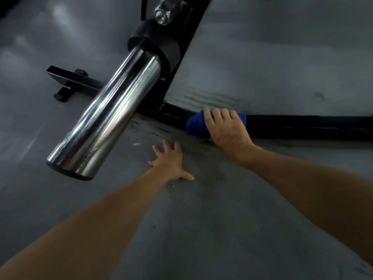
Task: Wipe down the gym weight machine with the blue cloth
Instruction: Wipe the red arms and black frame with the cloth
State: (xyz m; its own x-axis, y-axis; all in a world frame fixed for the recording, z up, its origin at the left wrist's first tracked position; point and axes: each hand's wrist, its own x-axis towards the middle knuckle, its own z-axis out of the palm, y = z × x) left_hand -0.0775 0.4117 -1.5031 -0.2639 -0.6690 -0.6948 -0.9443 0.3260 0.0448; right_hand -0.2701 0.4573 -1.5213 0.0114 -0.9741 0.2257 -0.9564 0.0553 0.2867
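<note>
Right hand (226, 130) grasps the cloth (196, 126) on the black bar (302, 124); left hand (171, 162) lies flat, fingers splayed, on the scuffed grey floor (222, 219).

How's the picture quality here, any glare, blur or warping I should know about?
Head view: dim overall, with bright streaky glare along the chrome sleeve; soft focus throughout, the bolt at top blurred; wide-angle stretch enlarges both forearms toward the bottom corners; the blue cloth under the right hand reads clearly; the left hand lies flat on the grey floor.
</note>
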